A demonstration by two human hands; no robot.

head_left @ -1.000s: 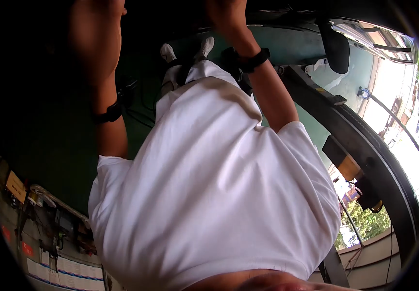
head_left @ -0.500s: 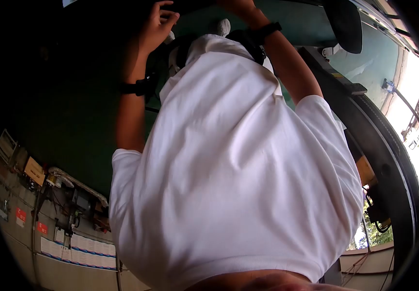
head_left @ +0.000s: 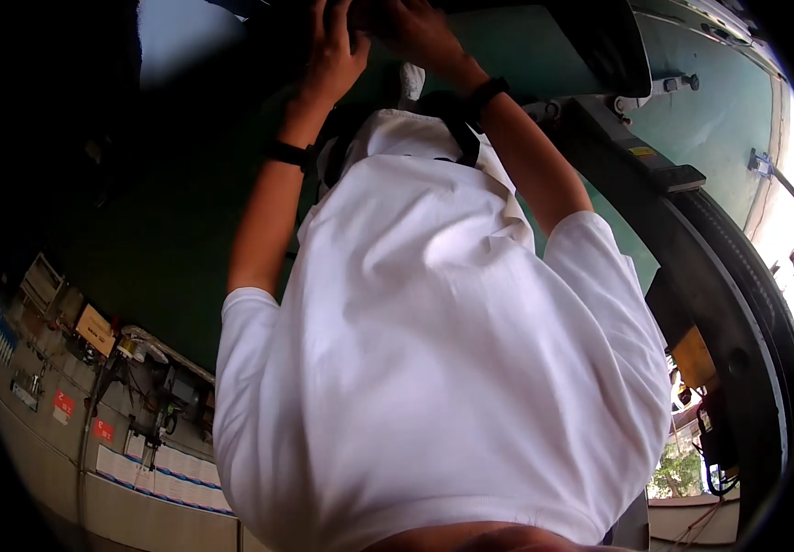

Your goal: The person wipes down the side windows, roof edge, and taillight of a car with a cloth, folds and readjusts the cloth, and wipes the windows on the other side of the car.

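Note:
At the top edge of the head view, my left hand (head_left: 334, 60) reaches up with its fingers stretched and its thumb apart. The fingertips are cut off by the frame or lost in shadow. Close on its right is my right hand (head_left: 422, 39), angled inward toward the left one. Its fingers run into a dark area between the hands, and whatever they touch there is too dark to make out. Each wrist wears a black band, the left band (head_left: 288, 155) and the right band (head_left: 487, 96). Below the hands, a white shoe tip (head_left: 411, 81) shows on the green floor (head_left: 498, 60).
A dark curved lift arm (head_left: 691, 230) runs down my right side. Above it hangs a black panel (head_left: 613, 46). Shelving with a cardboard box (head_left: 95, 329) and a dark machine (head_left: 181, 391) stands at left. A big black shape fills the upper left.
Both hands have come closer together at the top of the view. My left hand has shifted right, and my right hand shows more fully. A pale bluish patch has grown at upper left.

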